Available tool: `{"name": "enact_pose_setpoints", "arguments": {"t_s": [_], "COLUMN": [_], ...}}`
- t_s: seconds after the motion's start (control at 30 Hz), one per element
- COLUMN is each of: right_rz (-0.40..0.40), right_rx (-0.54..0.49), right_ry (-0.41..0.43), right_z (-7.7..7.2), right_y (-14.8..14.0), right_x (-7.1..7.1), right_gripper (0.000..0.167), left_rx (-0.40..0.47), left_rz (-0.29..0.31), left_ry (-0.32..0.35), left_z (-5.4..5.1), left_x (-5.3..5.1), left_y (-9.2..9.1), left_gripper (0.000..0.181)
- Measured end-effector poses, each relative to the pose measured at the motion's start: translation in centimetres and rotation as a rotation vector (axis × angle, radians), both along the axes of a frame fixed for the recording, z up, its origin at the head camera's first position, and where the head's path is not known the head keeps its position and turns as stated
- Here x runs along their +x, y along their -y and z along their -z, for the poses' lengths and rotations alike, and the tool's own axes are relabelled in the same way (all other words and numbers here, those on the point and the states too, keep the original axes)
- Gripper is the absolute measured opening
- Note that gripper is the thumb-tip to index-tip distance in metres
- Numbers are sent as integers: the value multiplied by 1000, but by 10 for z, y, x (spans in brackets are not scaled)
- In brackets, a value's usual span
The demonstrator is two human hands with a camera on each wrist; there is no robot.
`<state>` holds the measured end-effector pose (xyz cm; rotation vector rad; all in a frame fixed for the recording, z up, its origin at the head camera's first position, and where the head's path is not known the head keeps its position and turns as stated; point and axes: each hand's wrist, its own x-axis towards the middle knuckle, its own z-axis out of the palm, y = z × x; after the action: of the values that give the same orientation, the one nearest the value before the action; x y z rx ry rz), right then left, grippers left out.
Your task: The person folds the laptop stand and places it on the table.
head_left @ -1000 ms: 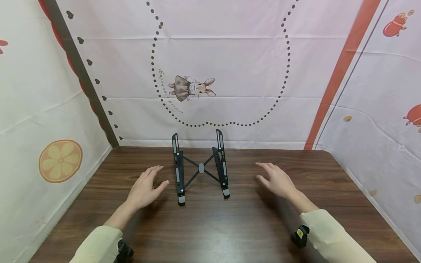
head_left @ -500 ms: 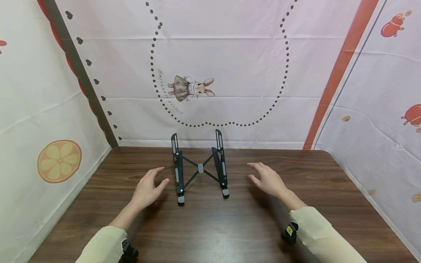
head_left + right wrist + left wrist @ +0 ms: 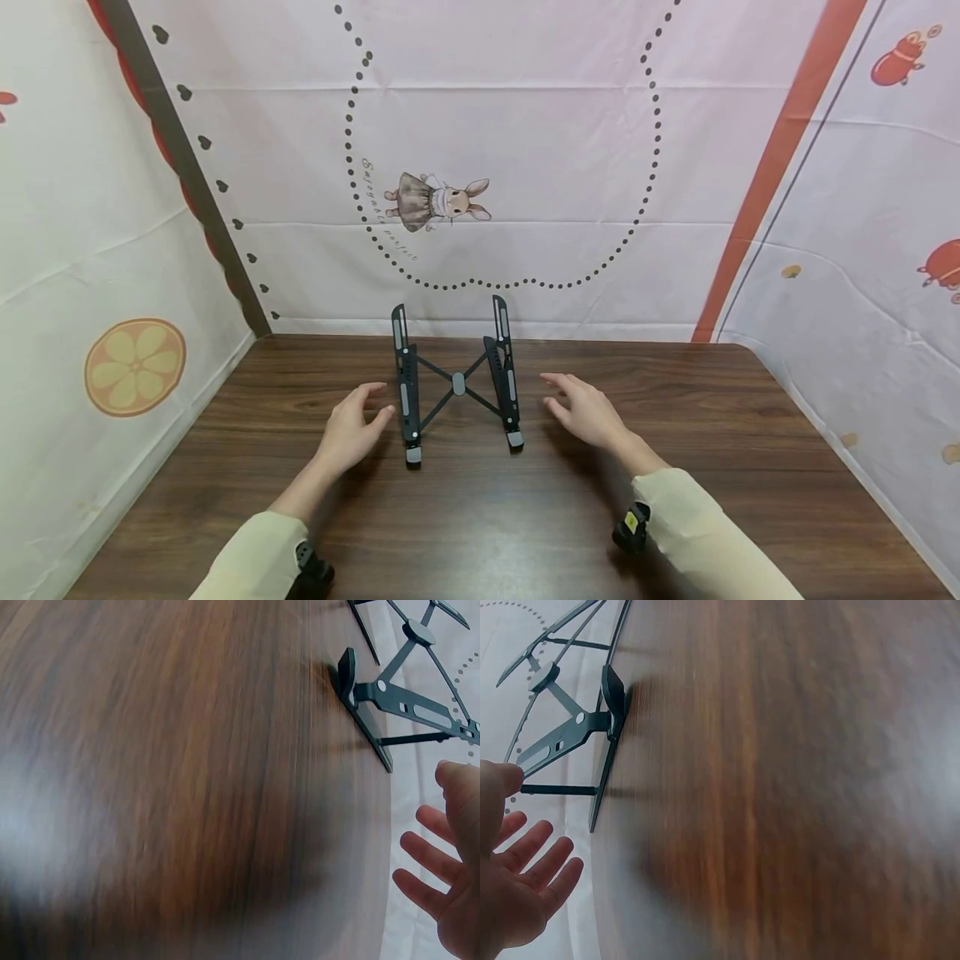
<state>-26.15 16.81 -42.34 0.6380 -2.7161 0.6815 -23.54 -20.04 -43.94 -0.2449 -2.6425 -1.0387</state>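
A dark folding stand with two side arms and crossed bars (image 3: 459, 384) stands unfolded near the back of the wooden table. Just left of its left arm hovers my left hand (image 3: 351, 432), fingers spread and holding nothing. My right hand (image 3: 588, 414) is off the stand's right side, a wider gap between them, fingers loosely extended. In the left wrist view the left hand (image 3: 521, 877) has its thumb close to the stand (image 3: 566, 739); whether they touch I cannot tell. The right wrist view has the right hand (image 3: 454, 859) below the stand (image 3: 412, 705), fingers apart.
The brown wooden table (image 3: 480, 533) runs up to a printed white cloth (image 3: 525, 167) hanging behind it. More printed cloth hangs at the left (image 3: 60, 250) and at the right (image 3: 862, 192). Each wrist wears a black device below a pale sleeve.
Both hands have moved inward toward the stand, the right hand travelling farther to the left than the left hand has to the right. The stand has stayed in place.
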Motion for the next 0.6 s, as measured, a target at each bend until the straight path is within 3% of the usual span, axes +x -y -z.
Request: {"name": "enact_pose_setpoints", "arguments": {"t_s": [0.2,0.4,0.6], "right_rz": [-17,-43,-25], "right_rx": [-51,-145,-237], "right_ry": [34,67,155], "right_z": [3,6,8], "right_y": [11,22,33], "right_x": [-4,-8,-11], "right_gripper": [39,39,40], "left_rx": [82,152,228], "left_rz": [-4,-30,-48], "left_ry": [64,70,128], "left_z": [0,1,3], "left_x": [-4,-6,-9], "left_y": [-8,-14,-18], "left_gripper": [39,36,34]}}
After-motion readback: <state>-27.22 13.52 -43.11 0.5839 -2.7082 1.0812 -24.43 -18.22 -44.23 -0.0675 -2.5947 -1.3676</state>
